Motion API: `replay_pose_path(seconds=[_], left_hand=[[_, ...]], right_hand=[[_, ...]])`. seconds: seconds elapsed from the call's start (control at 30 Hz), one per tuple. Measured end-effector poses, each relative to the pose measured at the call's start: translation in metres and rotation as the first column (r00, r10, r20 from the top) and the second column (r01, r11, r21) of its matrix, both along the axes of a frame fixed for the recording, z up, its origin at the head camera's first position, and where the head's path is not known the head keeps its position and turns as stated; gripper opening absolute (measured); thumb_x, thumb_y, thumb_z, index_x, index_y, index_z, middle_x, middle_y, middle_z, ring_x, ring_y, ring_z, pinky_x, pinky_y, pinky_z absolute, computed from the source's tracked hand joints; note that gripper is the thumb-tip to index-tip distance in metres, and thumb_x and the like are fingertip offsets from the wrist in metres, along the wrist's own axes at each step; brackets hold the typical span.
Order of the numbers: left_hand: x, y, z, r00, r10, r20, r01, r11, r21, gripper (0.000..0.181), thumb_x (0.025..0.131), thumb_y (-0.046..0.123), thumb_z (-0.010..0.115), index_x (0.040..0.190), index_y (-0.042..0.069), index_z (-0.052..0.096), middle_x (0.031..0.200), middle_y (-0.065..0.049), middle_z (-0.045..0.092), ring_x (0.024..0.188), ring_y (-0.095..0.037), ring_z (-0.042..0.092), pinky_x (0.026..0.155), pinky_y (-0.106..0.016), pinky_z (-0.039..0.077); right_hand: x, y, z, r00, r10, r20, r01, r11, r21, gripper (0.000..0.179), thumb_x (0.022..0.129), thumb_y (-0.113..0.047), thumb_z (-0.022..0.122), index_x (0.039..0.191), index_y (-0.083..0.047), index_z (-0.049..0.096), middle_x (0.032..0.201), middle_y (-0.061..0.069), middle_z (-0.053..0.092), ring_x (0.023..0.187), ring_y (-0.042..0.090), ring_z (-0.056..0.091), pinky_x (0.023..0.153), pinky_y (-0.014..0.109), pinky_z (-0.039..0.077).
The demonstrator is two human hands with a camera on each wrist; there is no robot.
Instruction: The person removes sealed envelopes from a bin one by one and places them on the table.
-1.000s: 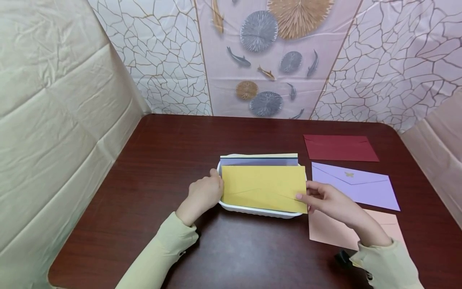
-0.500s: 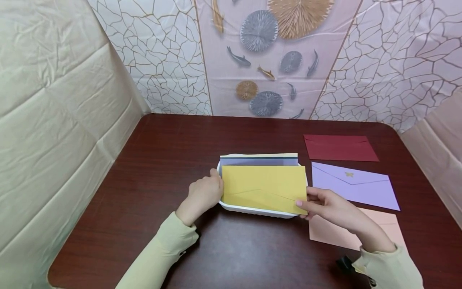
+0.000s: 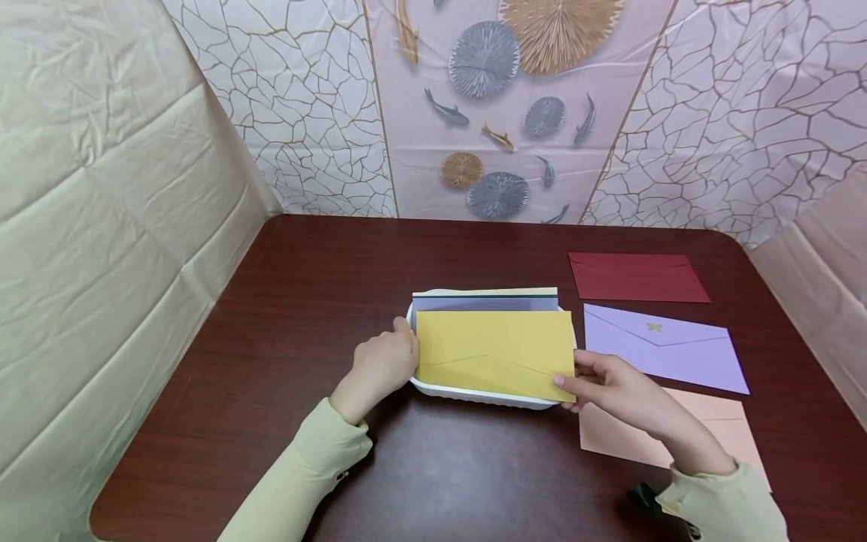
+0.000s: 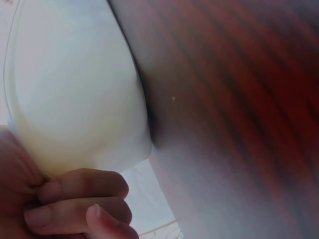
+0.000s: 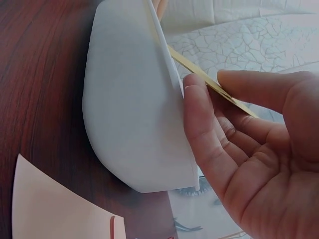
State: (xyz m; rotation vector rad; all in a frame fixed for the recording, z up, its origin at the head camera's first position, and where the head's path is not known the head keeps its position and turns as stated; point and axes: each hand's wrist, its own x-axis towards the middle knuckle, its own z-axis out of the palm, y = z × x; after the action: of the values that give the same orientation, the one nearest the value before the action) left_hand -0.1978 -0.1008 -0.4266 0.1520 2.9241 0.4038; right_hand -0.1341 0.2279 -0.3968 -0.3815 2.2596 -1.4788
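Note:
A yellow envelope [image 3: 494, 350] lies slantwise over the front of a white plastic basket [image 3: 484, 397], its flap line facing up. Near its lower right corner, my right hand [image 3: 619, 391] pinches it between thumb and fingers. The right wrist view shows the envelope [image 5: 185, 59] edge-on, held by the right hand [image 5: 249, 144] beside the basket's wall [image 5: 132, 99]. My left hand [image 3: 382, 365] grips the basket's left end; in the left wrist view its fingers [image 4: 82, 184] curl at the basket's edge. Behind the yellow envelope, a bluish-purple envelope [image 3: 484, 303] and pale and dark edges stand in the basket.
To the right, a dark red envelope [image 3: 637, 277], a lilac envelope [image 3: 667, 354] with a gold butterfly and a pale pink envelope [image 3: 718, 429] lie flat on the dark wooden table [image 3: 305, 301]. The right forearm passes over the pink one. Patterned cloth hangs behind the table.
My right hand has moved slightly down and left at the yellow envelope's corner, and the envelope's lower edge has dropped a little. The left hand has stayed on the basket.

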Motion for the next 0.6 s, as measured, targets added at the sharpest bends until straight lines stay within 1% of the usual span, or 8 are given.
replay_pose_path(seconds=[0.23, 0.37, 0.6], left_hand=[[0.000, 0.000, -0.001, 1.000, -0.005, 0.006, 0.005, 1.000, 0.007, 0.028, 0.108, 0.027, 0.032, 0.095, 0.005, 0.043, 0.069, -0.013, 0.057, 0.066, -0.033, 0.064, 0.057, -0.050, 0.048], [0.000, 0.000, -0.001, 1.000, -0.010, 0.003, 0.010, 1.000, 0.010, 0.027, 0.107, 0.027, 0.033, 0.094, 0.005, 0.043, 0.067, -0.013, 0.056, 0.065, -0.033, 0.063, 0.056, -0.050, 0.048], [0.001, -0.001, 0.000, 1.000, -0.013, -0.017, 0.013, 1.000, 0.006, 0.027, 0.107, 0.027, 0.033, 0.094, 0.005, 0.043, 0.070, -0.016, 0.060, 0.068, -0.036, 0.066, 0.057, -0.052, 0.048]], right_hand=[[0.002, 0.001, 0.001, 0.999, -0.015, -0.032, 0.015, 1.000, 0.001, 0.026, 0.101, -0.015, 0.061, 0.116, 0.006, 0.059, 0.093, 0.012, 0.069, 0.077, 0.029, 0.069, 0.073, 0.032, 0.055], [0.003, 0.004, 0.002, 0.998, -0.029, -0.049, 0.029, 1.000, 0.000, 0.027, 0.102, -0.016, 0.060, 0.118, 0.006, 0.059, 0.095, 0.012, 0.069, 0.079, 0.028, 0.070, 0.074, 0.032, 0.055], [0.006, 0.015, 0.006, 0.994, -0.088, -0.065, 0.089, 0.996, 0.010, 0.030, 0.103, -0.018, 0.059, 0.121, 0.006, 0.059, 0.094, 0.012, 0.070, 0.079, 0.026, 0.069, 0.072, 0.033, 0.056]])
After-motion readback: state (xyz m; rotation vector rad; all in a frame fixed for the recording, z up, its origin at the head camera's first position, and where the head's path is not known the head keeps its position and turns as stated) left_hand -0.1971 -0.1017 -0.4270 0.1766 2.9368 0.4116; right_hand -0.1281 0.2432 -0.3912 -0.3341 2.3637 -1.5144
